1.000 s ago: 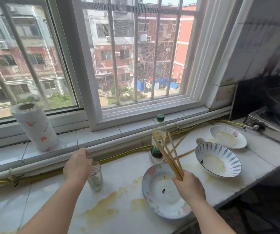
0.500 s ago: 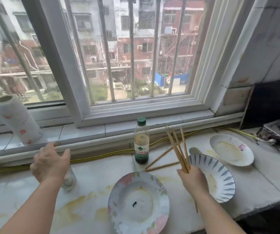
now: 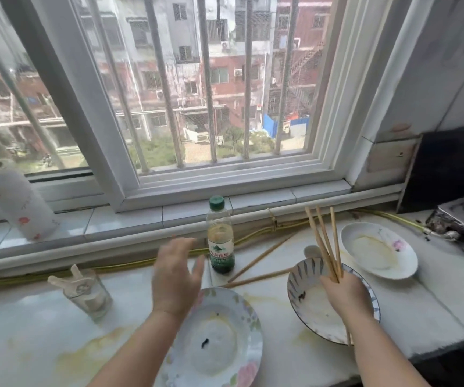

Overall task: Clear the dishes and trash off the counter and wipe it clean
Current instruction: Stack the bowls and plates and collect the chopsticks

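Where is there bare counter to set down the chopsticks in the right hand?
Bare counter: front left, between the glass and the floral plate, though stained; front right, past the striped bowl, in front of the small plate. Crowded between bottle and bowl, where loose chopsticks lie.

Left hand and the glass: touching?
Apart. The head view shows a strip of bare counter between the left hand and the glass; the hand is open, nearer the bottle.

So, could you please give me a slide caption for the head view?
Right hand holds chopsticks over a striped bowl; open left hand hovers near the bottle.
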### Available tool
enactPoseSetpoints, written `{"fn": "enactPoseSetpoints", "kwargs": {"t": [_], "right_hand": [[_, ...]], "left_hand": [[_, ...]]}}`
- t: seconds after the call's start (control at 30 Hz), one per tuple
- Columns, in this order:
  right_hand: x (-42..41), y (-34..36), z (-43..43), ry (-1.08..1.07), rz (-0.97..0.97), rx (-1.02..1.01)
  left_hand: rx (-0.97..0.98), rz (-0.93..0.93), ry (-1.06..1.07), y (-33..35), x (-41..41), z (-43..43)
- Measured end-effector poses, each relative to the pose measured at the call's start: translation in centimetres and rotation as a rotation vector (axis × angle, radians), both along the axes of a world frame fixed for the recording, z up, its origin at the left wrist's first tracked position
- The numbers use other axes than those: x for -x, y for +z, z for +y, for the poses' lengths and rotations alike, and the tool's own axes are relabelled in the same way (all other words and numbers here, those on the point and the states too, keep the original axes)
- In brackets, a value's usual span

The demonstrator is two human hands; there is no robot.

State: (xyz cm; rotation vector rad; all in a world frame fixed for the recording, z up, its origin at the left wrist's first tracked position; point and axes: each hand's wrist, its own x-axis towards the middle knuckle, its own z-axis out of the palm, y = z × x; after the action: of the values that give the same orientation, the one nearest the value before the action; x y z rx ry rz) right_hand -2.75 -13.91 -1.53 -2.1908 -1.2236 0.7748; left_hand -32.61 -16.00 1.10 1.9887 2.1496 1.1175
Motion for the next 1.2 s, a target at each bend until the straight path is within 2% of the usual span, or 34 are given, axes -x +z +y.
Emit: {"fn": "enactPoseSetpoints", "kwargs": {"t": [0.07,0.13,0.3,0.4,0.5,0.8,0.97,1.2], "right_hand": [[-0.3,0.1,-0.2,0.006,0.017,-0.017],[-0.7,0.3,-0.6,0.004,0.03,-0.018],[-3.8,-0.2,-1.6,-0.074,-0.023,0.014],[-6.3,-0.3,-2.3,-0.085,-0.034,0.015],[-8.0,-0.4,-2.6,-0.109,-0.034,0.027],[-10.8,-1.9,-1.0,-0.185,-0.029,0.007],[-12.0,-4.3,1.2,-0.325,0.076,0.027],[-13.1,-6.3,4.5,-0.561,0.189,0.092]], "left_hand": [[0.224,-0.226,-0.14,-0.2,-5.8,-0.5],[0.45,-0.4,-0.182,-1.3,-10.4,-0.4],[0.863,-0.572,-0.143,-4.5,-15.9,0.3],[0.976,-0.722,-0.13,-4.9,-17.9,0.0],[0.965,-0.804,-0.081,-5.3,-18.7,0.1],[0.869,-0.839,-0.007,-5.0,-18.8,-0.1],[0.794,-0.938,0.065,-3.2,-17.4,-0.6],[0.776,-0.962,0.126,-2.2,-17.0,0.0]]}}
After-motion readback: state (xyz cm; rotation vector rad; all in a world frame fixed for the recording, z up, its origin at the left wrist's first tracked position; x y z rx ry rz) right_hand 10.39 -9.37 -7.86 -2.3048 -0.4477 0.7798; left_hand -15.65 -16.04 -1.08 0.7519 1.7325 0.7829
